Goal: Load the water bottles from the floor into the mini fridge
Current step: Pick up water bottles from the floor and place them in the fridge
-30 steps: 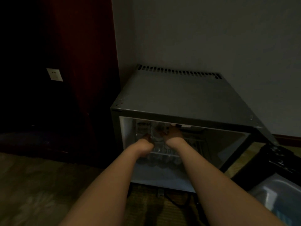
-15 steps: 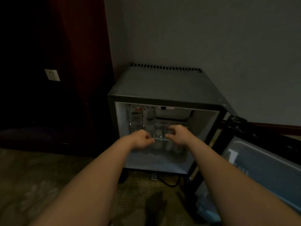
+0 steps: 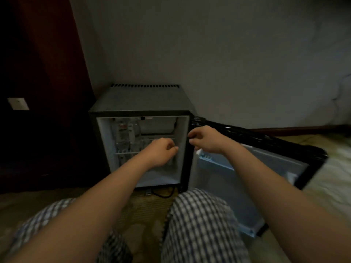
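The mini fridge [image 3: 144,100] stands open on the floor against the wall. Clear water bottles [image 3: 124,133] stand upright at the left of its wire shelf [image 3: 125,153]. More bottles lie dimly behind my left hand. My left hand [image 3: 161,151] hangs in front of the shelf's right part, fingers loosely curled, holding nothing. My right hand [image 3: 206,140] hovers at the fridge's right front edge, fingers loosely curled and empty. No bottles show on the floor.
The fridge door [image 3: 266,158] is swung wide open to the right, its white inner side facing up. A dark wooden panel [image 3: 38,92] with a wall socket [image 3: 18,103] is on the left. My checked trouser knees [image 3: 199,224] fill the foreground on the carpet [image 3: 148,211].
Both hands have drawn back out of the fridge, away from the bottles on the shelf. The view has pulled back and the right hand has shifted right to the fridge's front edge.
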Demonstrator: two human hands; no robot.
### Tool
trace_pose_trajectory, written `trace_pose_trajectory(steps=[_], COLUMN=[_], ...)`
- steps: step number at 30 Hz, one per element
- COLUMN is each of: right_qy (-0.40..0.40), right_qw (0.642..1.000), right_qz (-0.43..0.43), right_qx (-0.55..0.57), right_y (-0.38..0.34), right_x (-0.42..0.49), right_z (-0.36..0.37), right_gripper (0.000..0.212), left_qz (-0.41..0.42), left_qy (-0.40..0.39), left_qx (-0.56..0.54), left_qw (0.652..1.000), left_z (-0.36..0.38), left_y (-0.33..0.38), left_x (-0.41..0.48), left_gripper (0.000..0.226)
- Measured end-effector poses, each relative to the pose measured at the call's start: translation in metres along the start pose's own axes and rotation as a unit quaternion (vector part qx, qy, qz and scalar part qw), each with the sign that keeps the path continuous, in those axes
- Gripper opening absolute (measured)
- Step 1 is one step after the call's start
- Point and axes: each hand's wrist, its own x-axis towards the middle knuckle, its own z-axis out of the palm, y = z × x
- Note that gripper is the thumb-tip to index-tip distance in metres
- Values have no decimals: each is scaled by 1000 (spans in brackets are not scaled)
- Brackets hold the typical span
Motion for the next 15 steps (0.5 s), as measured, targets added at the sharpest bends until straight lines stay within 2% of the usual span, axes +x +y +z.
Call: trace_pose_trajectory(steps=[6,10,12,15], right_qy=[19,-15,2,34], right_qw=[997,989,986,981], right_qz=[51,125,159,186], right_qx=[-56,-73,-49,32], right_y=[55,97,125,155], right_x=[-117,-202,-246,-292], right_z=[-36,-35,-29,-7], right_gripper=[32,36,35,30], left_qz=[117,131,146,167], left_qy=[-74,-153,-202,-230], left_qx=[44,49,67,83], left_qw=[989,978,966,955], left_z=[40,88,120,155], left_y=[100,144,161,164], left_x=[-39,-72,-87,-107], left_gripper=[32,35,34,33])
